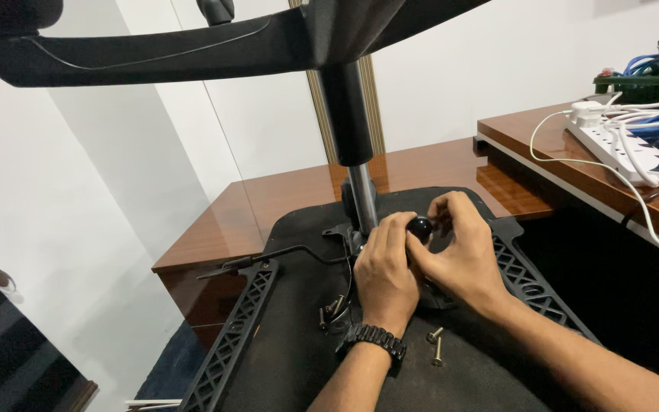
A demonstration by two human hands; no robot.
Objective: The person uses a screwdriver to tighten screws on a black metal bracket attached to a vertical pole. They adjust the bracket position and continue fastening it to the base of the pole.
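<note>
An upturned office chair seat (291,358) lies in front of me, black fabric underside up, with its gas-lift column (348,122) rising to the star base (154,49) overhead. My left hand (385,271), with a black watch on the wrist, rests on the mechanism at the foot of the column. My right hand (459,248) pinches a round black knob (420,227) between thumb and fingers, right beside my left hand's fingertips. A thin black lever (268,258) sticks out to the left. Loose screws (436,343) lie on the fabric near my wrists.
The seat rests against a glossy wooden desk (284,194). A white power strip (627,149) with white and blue cables sits on the raised desk at right. Black latticed arm brackets (234,339) run along both seat edges. More screws (332,311) lie left of my left wrist.
</note>
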